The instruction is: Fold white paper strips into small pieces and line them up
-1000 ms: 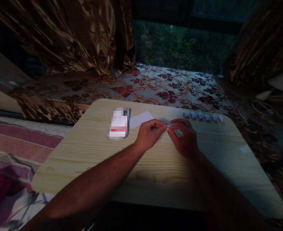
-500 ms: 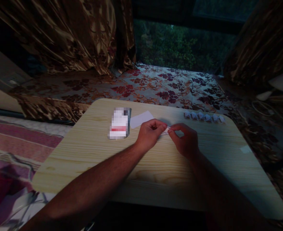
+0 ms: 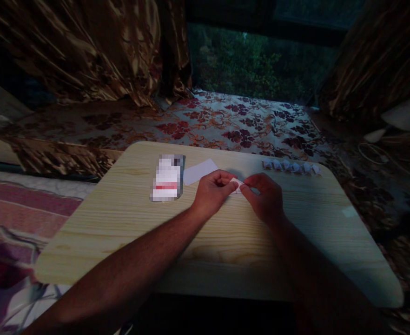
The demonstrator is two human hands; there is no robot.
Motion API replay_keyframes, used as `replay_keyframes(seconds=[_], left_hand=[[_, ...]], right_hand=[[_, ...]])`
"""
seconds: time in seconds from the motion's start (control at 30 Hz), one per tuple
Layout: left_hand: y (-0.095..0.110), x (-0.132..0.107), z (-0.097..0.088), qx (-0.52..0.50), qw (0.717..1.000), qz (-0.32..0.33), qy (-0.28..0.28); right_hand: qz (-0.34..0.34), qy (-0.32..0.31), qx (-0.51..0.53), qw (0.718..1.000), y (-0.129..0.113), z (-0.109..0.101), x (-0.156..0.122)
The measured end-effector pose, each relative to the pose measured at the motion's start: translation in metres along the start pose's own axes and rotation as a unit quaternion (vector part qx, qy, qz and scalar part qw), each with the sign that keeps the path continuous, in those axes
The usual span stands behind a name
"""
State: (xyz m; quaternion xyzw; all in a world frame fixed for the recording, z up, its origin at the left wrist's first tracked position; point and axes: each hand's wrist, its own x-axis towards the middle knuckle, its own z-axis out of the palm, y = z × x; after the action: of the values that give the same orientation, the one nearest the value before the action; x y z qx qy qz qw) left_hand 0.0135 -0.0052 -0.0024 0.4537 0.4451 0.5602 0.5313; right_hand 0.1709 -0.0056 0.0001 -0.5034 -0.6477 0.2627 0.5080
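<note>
Both my hands meet over the far middle of a light wooden table (image 3: 226, 232). My left hand (image 3: 210, 193) and my right hand (image 3: 264, 197) pinch a small folded piece of white paper (image 3: 235, 185) between their fingertips, just above the tabletop. A flat white paper slip (image 3: 200, 171) lies just left of my left hand. Beside it lies a small blurred-out packet (image 3: 166, 178) with a red band. A row of several small folded paper pieces (image 3: 291, 165) lines the table's far right edge.
A floral bedspread (image 3: 233, 123) stretches behind the table to a dark window with foliage. Patterned brown curtains (image 3: 86, 51) hang on both sides. A striped blanket (image 3: 20, 209) lies at the left. A pale cable (image 3: 372, 153) and a white object (image 3: 403, 116) sit at the right.
My hands have drawn closer together around the small paper, which now looks more compactly folded. The view has shifted slightly, so everything sits a little lower left.
</note>
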Motion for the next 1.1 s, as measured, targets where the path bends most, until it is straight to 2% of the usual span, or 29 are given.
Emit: replay_keyframes(seconds=[0.1,0.17,0.3,0.8,1.1], left_hand=[[-0.0004,0.0012,-0.001,-0.003,1.0,0.001,0.02],[-0.001,0.0018,-0.0011,-0.009,1.0,0.004,0.03],[-0.0026,0.002,-0.0003,-0.017,0.999,0.006,0.041],[-0.0039,0.0008,0.0012,-0.018,0.999,0.0,0.038],[0.0031,-0.0018,0.0041,0.005,1.0,-0.005,0.027]], right_hand=[[0.052,-0.029,0.106,0.993,0.001,0.0014,0.0012],[0.074,-0.058,0.126,0.988,0.0015,0.0016,0.0017],[0.076,-0.075,0.101,0.989,0.0036,0.002,0.0013],[0.057,-0.064,0.077,0.993,0.0018,0.0025,0.001],[0.055,-0.054,0.06,0.995,0.0021,0.0033,0.0012]])
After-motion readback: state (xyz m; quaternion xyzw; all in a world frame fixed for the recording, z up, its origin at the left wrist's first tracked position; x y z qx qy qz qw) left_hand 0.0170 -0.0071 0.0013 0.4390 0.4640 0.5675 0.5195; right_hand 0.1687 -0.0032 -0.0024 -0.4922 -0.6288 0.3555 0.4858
